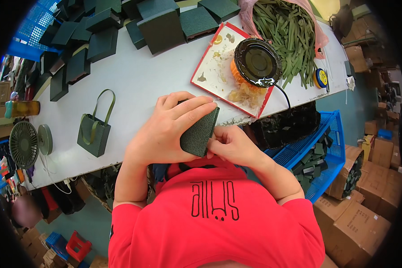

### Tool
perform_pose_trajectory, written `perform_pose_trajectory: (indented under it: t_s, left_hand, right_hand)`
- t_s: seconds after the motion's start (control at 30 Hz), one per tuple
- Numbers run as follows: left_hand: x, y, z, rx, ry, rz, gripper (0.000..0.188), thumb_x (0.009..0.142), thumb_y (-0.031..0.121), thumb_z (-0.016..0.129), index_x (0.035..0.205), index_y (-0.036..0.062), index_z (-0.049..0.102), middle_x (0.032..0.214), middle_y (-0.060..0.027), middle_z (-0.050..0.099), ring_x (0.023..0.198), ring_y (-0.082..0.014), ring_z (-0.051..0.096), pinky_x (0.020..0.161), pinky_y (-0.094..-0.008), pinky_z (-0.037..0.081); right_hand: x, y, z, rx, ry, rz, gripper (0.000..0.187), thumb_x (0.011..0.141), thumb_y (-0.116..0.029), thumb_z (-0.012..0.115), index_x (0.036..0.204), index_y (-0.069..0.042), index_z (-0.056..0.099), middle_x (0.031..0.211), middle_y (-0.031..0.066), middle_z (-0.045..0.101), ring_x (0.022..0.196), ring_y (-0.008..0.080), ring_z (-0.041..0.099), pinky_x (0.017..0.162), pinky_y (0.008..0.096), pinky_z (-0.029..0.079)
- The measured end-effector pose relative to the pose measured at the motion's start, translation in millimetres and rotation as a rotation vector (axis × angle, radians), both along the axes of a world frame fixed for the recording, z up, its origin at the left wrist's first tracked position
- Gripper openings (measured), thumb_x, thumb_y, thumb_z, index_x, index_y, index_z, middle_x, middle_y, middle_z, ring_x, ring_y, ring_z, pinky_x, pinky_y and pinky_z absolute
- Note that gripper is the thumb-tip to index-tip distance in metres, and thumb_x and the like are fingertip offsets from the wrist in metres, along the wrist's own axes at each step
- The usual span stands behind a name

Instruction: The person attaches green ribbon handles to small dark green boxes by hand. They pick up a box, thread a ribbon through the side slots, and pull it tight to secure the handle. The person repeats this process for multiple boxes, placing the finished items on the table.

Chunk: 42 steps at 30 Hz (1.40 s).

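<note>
My left hand is wrapped over a small dark green textured box, fingers across its top and thumb beneath. It is held tilted just off the table's near edge, before my red shirt. At the box's right edge my right hand is closed, fingers curled and pinched together; whatever may be between the fingertips is hidden. Left of my left hand, a small green gift bag with upright ribbon handles stands on the white table.
A black glue pot with amber drips stands on a red-edged board, its cord hanging down. Green ribbon strips fill a pink bag. Several green boxes pile at the back. A fan is left; a blue crate is right.
</note>
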<state>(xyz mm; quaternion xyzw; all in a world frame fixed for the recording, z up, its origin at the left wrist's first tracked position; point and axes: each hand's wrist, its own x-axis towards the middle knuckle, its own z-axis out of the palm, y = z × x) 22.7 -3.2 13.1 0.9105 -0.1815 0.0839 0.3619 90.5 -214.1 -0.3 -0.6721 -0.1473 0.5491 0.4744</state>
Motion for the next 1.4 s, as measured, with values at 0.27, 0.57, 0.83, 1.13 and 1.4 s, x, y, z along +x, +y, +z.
perform_pose_trajectory:
  t_s: [0.27,0.57,0.83,1.13,1.4]
  left_hand:
    - [-2.7,9.6,-5.0,-0.097,-0.019,0.158,0.096,0.049,0.021,0.090,0.136,0.0082,0.054,0.138,-0.0076,0.056,0.121,-0.0334,0.051,0.103,-0.0462,0.039]
    - [2.0,-0.9,-1.9,-0.135,-0.081,0.123,0.095,0.049,0.018,0.089,0.136,0.0051,0.054,0.137,-0.0104,0.057,0.120,-0.0349,0.053,0.103,-0.0454,0.041]
    - [-14.7,5.4,-2.5,-0.102,0.049,0.155,0.096,0.048,0.023,0.092,0.135,0.0029,0.055,0.137,-0.0133,0.057,0.122,-0.0372,0.051,0.104,-0.0469,0.042]
    - [-36.4,20.3,-18.9,-0.051,0.149,0.227,0.103,0.044,0.017,0.089,0.138,0.0017,0.052,0.142,-0.0152,0.053,0.129,-0.0383,0.047,0.107,-0.0459,0.041]
    - [-34.1,18.6,-14.8,-0.028,0.147,0.208,0.103,0.044,0.016,0.090,0.139,0.0016,0.052,0.141,-0.0160,0.053,0.127,-0.0384,0.048,0.107,-0.0459,0.041]
  right_hand:
    - [-12.0,-7.3,-12.4,0.431,-0.600,-0.539,0.017,0.098,-0.013,0.063,0.101,0.002,0.069,0.087,0.0050,0.071,0.067,0.0075,0.062,0.061,0.0225,0.050]
    - [-23.7,-24.5,-20.3,0.298,0.219,-0.105,0.032,0.103,-0.028,0.057,0.115,0.000,0.068,0.071,0.0037,0.067,0.060,0.0088,0.060,0.057,0.0223,0.046]
    - [-22.5,-41.9,-40.3,0.642,0.362,-0.977,0.033,0.102,-0.018,0.060,0.131,-0.002,0.058,0.117,0.0135,0.070,0.071,0.0098,0.066,0.062,0.0218,0.054]
    - [3.1,-54.1,-33.4,0.676,0.287,-1.190,0.027,0.102,-0.019,0.060,0.123,-0.003,0.063,0.105,0.0104,0.071,0.072,0.0078,0.064,0.060,0.0212,0.052]
    - [17.1,-49.7,-23.7,0.644,0.061,-1.080,0.020,0.102,-0.016,0.060,0.117,-0.003,0.064,0.085,0.0069,0.067,0.058,0.0081,0.057,0.049,0.0212,0.046]
